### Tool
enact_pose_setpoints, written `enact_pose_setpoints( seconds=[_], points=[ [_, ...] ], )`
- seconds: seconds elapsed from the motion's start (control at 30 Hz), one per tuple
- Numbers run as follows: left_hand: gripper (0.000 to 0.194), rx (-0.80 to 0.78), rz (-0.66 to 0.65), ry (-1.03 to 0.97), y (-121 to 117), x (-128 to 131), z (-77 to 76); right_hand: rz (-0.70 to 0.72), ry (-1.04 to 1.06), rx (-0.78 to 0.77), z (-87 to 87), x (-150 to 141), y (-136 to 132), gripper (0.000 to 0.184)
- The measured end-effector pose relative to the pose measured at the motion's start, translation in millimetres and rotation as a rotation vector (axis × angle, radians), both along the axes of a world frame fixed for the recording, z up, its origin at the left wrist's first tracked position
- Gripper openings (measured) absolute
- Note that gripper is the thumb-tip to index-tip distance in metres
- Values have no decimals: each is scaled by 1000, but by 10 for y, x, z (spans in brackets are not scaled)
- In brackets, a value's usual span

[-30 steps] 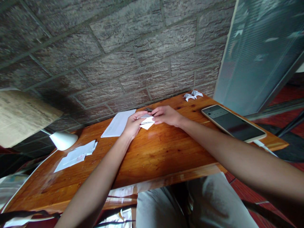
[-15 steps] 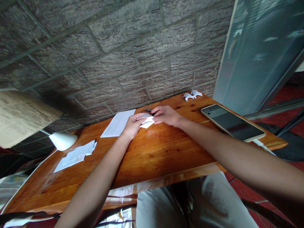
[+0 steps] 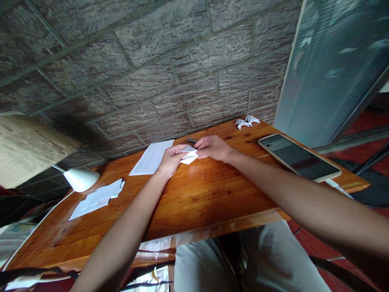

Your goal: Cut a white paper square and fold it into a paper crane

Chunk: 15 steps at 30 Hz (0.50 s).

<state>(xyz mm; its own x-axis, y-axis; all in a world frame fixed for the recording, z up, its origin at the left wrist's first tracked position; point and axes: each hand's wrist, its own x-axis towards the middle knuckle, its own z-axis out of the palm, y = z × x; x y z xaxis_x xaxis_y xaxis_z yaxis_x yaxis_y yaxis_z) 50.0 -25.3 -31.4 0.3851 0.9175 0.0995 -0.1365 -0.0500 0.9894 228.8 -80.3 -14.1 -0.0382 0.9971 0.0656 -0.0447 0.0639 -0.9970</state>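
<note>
Between my two hands is a small folded white paper (image 3: 189,156), its creased side turned up toward me. My left hand (image 3: 170,159) pinches its left side, the thumb lying across it. At its right edge, the closed fingers of my right hand (image 3: 211,147) grip it. Just behind the paper lies a dark pointed tool (image 3: 191,140), perhaps scissors, partly hidden by my right fingers. Two folded paper figures (image 3: 246,121) stand together at the table's far right corner.
On the wooden table (image 3: 206,194), a stack of white sheets (image 3: 152,157) lies left of my hands, with loose paper pieces (image 3: 96,198) nearer the lamp (image 3: 81,179). A phone (image 3: 299,158) with a cable rests at the right. Behind rises a stone wall (image 3: 182,61).
My hands keep hold of the folded paper with only slight finger shifts. More of the dark pointed tool behind it shows now than a second ago.
</note>
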Motion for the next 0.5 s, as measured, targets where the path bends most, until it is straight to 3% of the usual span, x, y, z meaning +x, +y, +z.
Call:
enact_pose_setpoints(
  seconds=[0.3,0.5],
  points=[
    [38,27,51,-5,-9,18,14,23,20,18,-21,-5,25,20],
    [35,31,12,62,-10,-14,16,11,-33,43,-54,5,57,19]
  ],
)
